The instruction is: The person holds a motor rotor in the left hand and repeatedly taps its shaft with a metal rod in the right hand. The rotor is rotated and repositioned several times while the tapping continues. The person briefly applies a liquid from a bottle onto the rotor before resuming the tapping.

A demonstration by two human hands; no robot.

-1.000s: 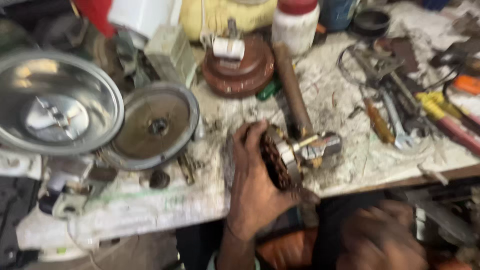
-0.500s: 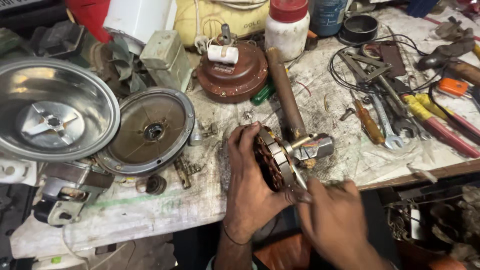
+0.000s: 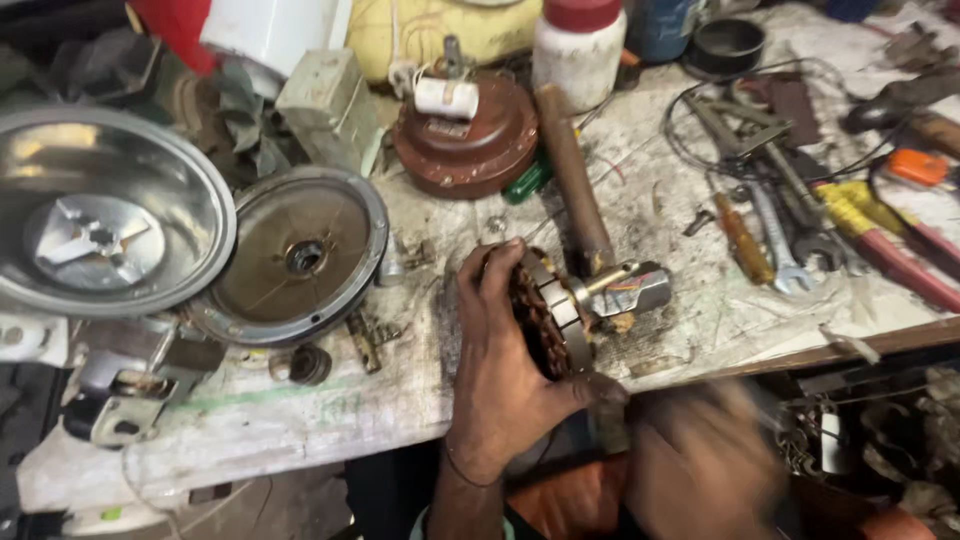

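We held the motor stator (image 3: 548, 318) on edge at the front rim of the cluttered surface (image 3: 400, 400), our left hand (image 3: 505, 375) with fingers clamped around its copper windings. Our right hand (image 3: 700, 460) was blurred below it; we cannot tell how its fingers stood.

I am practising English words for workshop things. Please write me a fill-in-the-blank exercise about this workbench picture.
1. The left hand holds a motor stator with ______-coloured copper windings.
2. The right hand is below the bench edge and looks ______ from motion.
3. The shiny steel bowl lies at the ______ side of the table.

Missing words: brown; blurred; left
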